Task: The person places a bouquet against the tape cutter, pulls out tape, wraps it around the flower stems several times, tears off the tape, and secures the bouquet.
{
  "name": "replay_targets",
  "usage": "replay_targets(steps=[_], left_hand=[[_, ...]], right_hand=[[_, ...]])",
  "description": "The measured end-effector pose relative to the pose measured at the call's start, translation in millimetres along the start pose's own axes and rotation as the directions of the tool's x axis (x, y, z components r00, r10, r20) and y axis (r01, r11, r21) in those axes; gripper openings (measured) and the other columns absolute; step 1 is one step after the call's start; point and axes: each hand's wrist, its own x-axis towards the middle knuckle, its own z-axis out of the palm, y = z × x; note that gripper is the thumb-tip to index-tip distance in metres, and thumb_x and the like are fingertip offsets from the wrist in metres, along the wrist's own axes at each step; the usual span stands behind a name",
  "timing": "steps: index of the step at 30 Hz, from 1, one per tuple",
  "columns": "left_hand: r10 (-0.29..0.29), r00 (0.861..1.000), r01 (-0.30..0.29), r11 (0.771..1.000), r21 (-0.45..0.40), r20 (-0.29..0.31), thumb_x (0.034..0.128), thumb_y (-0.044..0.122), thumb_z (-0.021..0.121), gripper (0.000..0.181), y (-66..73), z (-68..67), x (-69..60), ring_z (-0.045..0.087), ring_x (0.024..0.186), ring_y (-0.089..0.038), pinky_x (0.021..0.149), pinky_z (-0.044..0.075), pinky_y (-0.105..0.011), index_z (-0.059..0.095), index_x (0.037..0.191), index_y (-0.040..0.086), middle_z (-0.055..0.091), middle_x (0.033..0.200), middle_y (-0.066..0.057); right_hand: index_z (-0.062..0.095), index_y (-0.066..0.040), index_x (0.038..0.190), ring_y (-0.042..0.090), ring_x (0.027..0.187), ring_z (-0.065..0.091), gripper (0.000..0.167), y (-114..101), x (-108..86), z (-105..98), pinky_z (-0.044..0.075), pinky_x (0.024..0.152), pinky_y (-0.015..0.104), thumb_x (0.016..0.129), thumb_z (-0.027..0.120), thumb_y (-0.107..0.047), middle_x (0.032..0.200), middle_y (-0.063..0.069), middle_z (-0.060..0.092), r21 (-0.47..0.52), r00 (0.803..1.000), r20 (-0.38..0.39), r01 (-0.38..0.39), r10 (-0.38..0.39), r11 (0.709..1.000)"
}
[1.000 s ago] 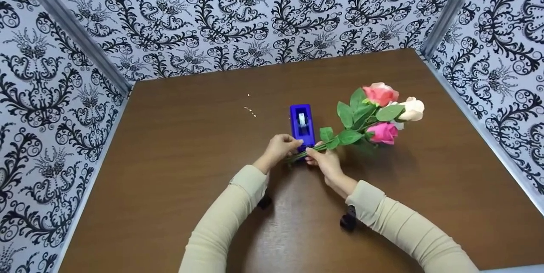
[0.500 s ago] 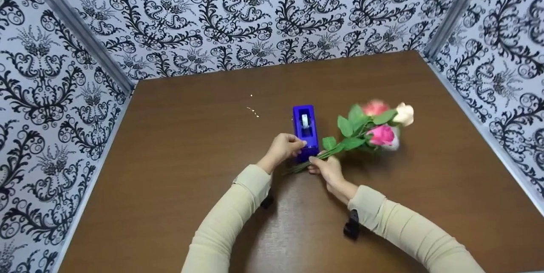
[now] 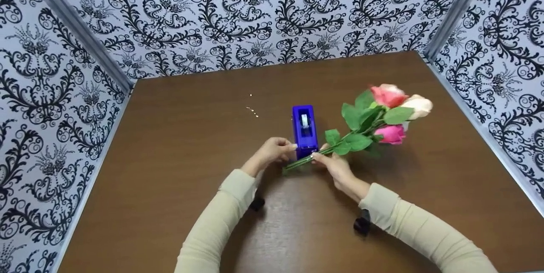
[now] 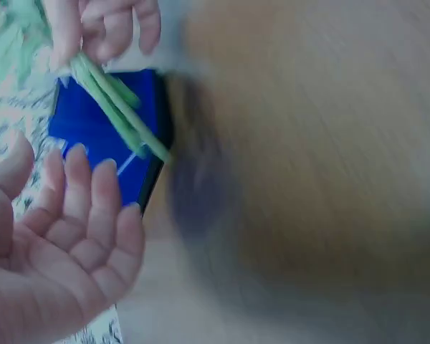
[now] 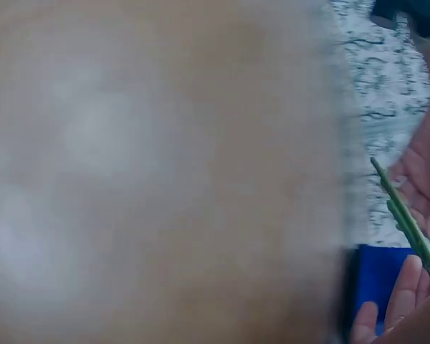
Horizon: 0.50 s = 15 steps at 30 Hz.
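Observation:
In the head view my right hand [image 3: 338,169] pinches the green stems of a bunch of roses [image 3: 299,161], whose pink, coral and cream heads point to the far right. Just beyond the stems a blue tape dispenser [image 3: 305,130] stands on the table, a tape roll [image 3: 304,120] in its well. My left hand [image 3: 274,152] is beside the dispenser's near left edge. The left wrist view shows that hand [image 4: 68,251] with loosely bent fingers and the thumb apart, below the stem ends [image 4: 122,115]. No object is visible in it. Part of the right hand [image 5: 408,301] shows in the right wrist view.
The brown wooden table [image 3: 191,137] has a few small pale specks [image 3: 252,112] left of the dispenser. Patterned black-and-white walls [image 3: 238,18] stand behind and at both sides, with metal posts at the corners.
My left hand has drawn back left from the dispenser's near end. The roses dipped, then rose again and shifted right along with my right hand. The dispenser stays in about the same place.

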Motion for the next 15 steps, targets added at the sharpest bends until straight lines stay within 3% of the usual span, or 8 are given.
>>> replay_targets(steps=[2,4,7,10,11,12,15], left_hand=[[0.062,0.996,-0.059,0.997,-0.046,0.071,0.0908,0.016,0.056,0.028,-4.1,-2.9,-4.7,0.056,0.064,-0.011,0.064,0.048,-0.027,0.06,0.097,-0.011,0.06,0.075,-0.002],[0.123,0.979,-0.112,0.991,-0.072,0.163,0.0946,0.017,0.05,0.032,-4.8,-3.8,-11.8,0.057,0.071,-0.009,0.068,0.048,-0.026,0.059,0.104,-0.012,0.064,0.081,-0.004],[0.188,0.921,-0.146,0.978,-0.146,0.34,0.0995,0.021,0.038,0.042,-2.2,-1.4,-21.6,0.061,0.075,-0.011,0.071,0.049,-0.028,0.052,0.116,-0.014,0.066,0.092,-0.016],[0.197,0.87,-0.105,0.97,-0.22,0.452,0.1006,0.022,0.033,0.045,3.7,4.0,-28.4,0.06,0.066,-0.012,0.063,0.049,-0.027,0.046,0.119,-0.017,0.065,0.086,-0.017],[0.195,0.865,-0.096,0.969,-0.228,0.463,0.1005,0.021,0.034,0.044,5.7,6.0,-30.1,0.058,0.062,-0.011,0.059,0.048,-0.026,0.045,0.117,-0.018,0.063,0.08,-0.014],[0.194,0.868,-0.099,0.97,-0.223,0.456,0.1001,0.019,0.035,0.041,7.5,8.2,-31.6,0.054,0.058,-0.009,0.055,0.045,-0.024,0.046,0.115,-0.018,0.06,0.075,-0.008],[0.208,0.902,-0.162,0.975,-0.151,0.377,0.0989,0.012,0.037,0.033,13.5,15.8,-37.1,0.043,0.055,-0.005,0.05,0.037,-0.02,0.048,0.104,-0.018,0.049,0.067,0.003]], right_hand=[[0.051,-0.013,0.09,0.008,0.072,0.06,0.02,-8.8,-2.1,-4.4,0.042,0.083,0.03,0.08,0.068,-0.011,0.072,-0.009,0.06,-0.02,1.0,0.019,0.02,-0.019,1.0],[0.051,-0.013,0.09,0.007,0.075,0.058,0.02,-16.3,-2.9,-8.3,0.043,0.083,0.029,0.08,0.068,-0.012,0.076,-0.009,0.058,-0.003,0.995,0.088,0.049,-0.049,0.999],[0.051,-0.014,0.089,0.006,0.078,0.056,0.019,-26.4,-3.2,-12.6,0.046,0.081,0.026,0.081,0.068,-0.013,0.078,-0.009,0.056,0.037,0.973,0.214,0.086,-0.092,0.996],[0.05,-0.013,0.089,0.007,0.076,0.057,0.019,-34.8,-4.0,-14.5,0.046,0.082,0.027,0.081,0.066,-0.008,0.078,-0.007,0.057,0.071,0.943,0.304,0.12,-0.136,0.99],[0.049,-0.011,0.091,0.008,0.076,0.057,0.019,-36.3,-4.3,-14.6,0.045,0.082,0.029,0.082,0.065,-0.006,0.078,-0.007,0.057,0.077,0.937,0.32,0.123,-0.141,0.989],[0.049,-0.01,0.093,0.008,0.076,0.058,0.019,-37.4,-5.0,-14.2,0.045,0.083,0.03,0.083,0.063,-0.005,0.079,-0.007,0.057,0.089,0.934,0.328,0.121,-0.144,0.989],[0.049,-0.008,0.1,0.01,0.071,0.057,0.018,-37.2,-8.2,-12.6,0.046,0.077,0.03,0.086,0.059,-0.002,0.078,-0.004,0.058,0.106,0.941,0.309,0.106,-0.135,0.989]])
